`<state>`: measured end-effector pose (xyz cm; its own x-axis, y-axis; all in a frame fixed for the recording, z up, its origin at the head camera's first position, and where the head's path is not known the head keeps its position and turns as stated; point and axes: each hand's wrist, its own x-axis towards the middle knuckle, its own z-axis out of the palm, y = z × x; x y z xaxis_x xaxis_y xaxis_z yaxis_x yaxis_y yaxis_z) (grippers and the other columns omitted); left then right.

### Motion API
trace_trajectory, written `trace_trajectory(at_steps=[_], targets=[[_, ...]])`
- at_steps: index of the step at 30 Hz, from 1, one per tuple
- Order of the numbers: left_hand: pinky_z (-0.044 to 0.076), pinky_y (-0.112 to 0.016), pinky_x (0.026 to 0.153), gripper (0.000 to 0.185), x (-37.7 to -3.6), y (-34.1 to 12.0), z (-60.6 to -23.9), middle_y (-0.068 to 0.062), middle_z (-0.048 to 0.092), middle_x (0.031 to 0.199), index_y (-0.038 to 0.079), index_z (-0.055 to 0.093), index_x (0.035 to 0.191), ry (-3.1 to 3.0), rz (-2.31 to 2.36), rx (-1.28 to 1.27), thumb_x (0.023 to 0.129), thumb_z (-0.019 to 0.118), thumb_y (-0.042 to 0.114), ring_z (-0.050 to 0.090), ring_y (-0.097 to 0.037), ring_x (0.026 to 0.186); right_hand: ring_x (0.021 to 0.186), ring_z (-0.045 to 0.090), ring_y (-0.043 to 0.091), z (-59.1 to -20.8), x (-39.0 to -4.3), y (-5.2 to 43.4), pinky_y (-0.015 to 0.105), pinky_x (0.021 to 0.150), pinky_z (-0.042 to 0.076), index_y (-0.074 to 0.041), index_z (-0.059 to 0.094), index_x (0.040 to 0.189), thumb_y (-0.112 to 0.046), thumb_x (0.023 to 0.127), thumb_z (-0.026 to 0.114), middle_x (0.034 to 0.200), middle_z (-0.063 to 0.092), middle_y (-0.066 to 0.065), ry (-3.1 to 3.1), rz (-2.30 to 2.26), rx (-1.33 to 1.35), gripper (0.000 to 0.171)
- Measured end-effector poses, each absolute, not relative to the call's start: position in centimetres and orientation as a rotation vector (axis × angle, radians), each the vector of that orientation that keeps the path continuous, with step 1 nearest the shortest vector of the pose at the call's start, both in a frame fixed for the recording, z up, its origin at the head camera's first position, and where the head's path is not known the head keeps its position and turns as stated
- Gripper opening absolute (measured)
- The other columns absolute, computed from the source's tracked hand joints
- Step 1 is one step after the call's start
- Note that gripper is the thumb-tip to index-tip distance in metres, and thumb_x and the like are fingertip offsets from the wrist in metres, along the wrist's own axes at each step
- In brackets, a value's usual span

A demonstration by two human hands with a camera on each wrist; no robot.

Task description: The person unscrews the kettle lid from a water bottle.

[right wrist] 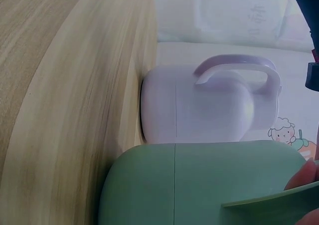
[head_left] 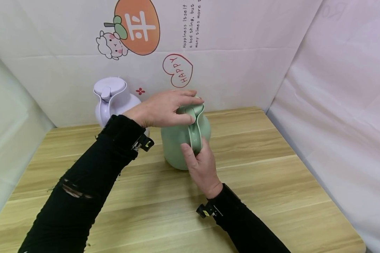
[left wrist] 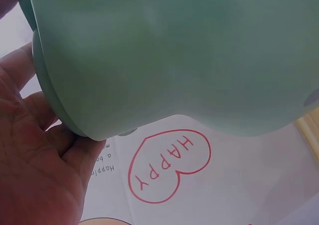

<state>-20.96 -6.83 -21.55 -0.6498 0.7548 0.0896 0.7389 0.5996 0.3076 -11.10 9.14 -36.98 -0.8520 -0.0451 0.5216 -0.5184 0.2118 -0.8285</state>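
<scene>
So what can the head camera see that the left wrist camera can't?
Only the head view shows both hands: the left hand on top of the green jug, the right hand gripping its handle, plus the purple jug and wooden table. Only the left wrist view shows the lid's underside close up. Both show the green jug and HAPPY heart.

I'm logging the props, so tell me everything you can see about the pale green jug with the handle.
The pale green jug is a round-bellied, matte, plastic-looking pitcher with a lid and a curved strap handle facing the camera. It stands upright on the light wooden table, in front of and to the right of a lilac jug of the same shape. The left hand lies over its lid, thumb at the handle's top; the right hand grips the handle lower down.
</scene>
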Motion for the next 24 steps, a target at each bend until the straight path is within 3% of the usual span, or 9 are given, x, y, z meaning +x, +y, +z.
trace_trajectory(at_steps=[8,15,24], targets=[[0.029,-0.040,0.126,0.063,-21.02,-6.85,-21.51,-0.002,0.039,0.166,0.029,0.052,0.154,2.768,0.486,1.323,0.094,0.053,0.045,0.032,-0.016,0.156,0.090,0.060,0.017,-36.92,-11.18,9.03,0.033,0.080,0.052,-0.002,0.053,0.129,-0.027,0.108,0.058,0.092,0.057,0.006,-2.124,1.632,0.499,0.033],[0.029,-0.041,0.126,0.061,-21.20,-6.92,-21.55,-0.003,0.039,0.166,0.029,0.053,0.154,2.757,0.500,1.320,0.095,0.056,0.046,0.031,-0.017,0.156,0.074,0.057,0.016,-36.97,-11.20,8.99,0.031,0.069,0.050,-0.003,0.054,0.126,-0.028,0.108,0.058,0.081,0.055,0.005,-2.122,1.624,0.480,0.032],[0.026,-0.044,0.127,0.059,-21.22,-7.36,-21.61,-0.008,0.036,0.168,0.023,0.051,0.155,2.712,0.517,1.393,0.102,0.061,0.046,0.030,-0.022,0.157,0.087,0.058,0.018,-36.93,-11.23,8.90,0.033,0.077,0.051,-0.001,0.055,0.126,-0.027,0.106,0.060,0.088,0.057,0.006,-2.108,1.601,0.451,0.034]])
